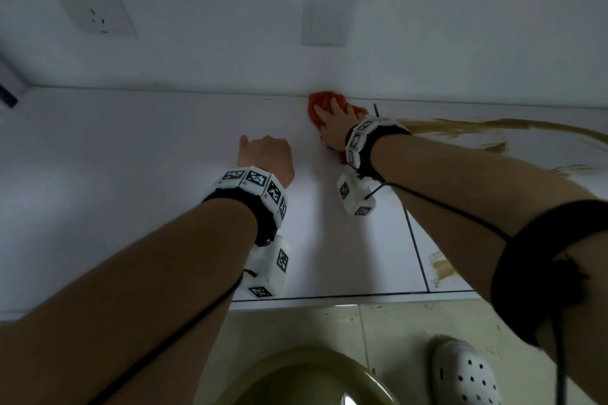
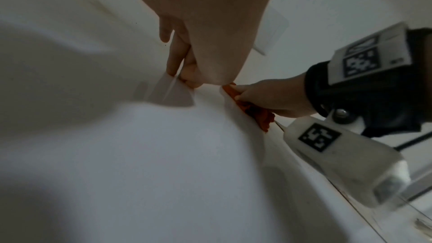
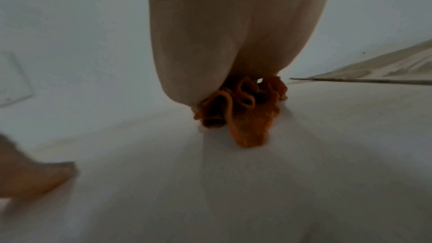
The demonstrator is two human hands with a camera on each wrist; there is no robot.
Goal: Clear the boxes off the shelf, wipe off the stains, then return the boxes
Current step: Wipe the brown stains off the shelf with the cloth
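Note:
My right hand [image 1: 332, 118] lies flat on a bunched orange cloth [image 1: 324, 99] and presses it onto the white shelf [image 1: 148, 158], close to the back wall. The right wrist view has the cloth [image 3: 245, 117] crumpled under my palm. A brown stain [image 1: 460, 128] streaks across the shelf to the right of the cloth. A second smear [image 1: 442, 270] sits near the front edge. My left hand [image 1: 266, 154] props on the shelf left of the cloth, holding nothing; its fingers [image 2: 174, 58] point down to the surface. No boxes are in view.
On the wall behind the shelf are a socket [image 1: 92, 5] and a blank switch plate [image 1: 329, 18]. Dark joint lines [image 1: 416, 246] cross the shelf top. Below its front edge are a tiled floor, my white shoe [image 1: 465, 375] and an olive round rim [image 1: 312, 378].

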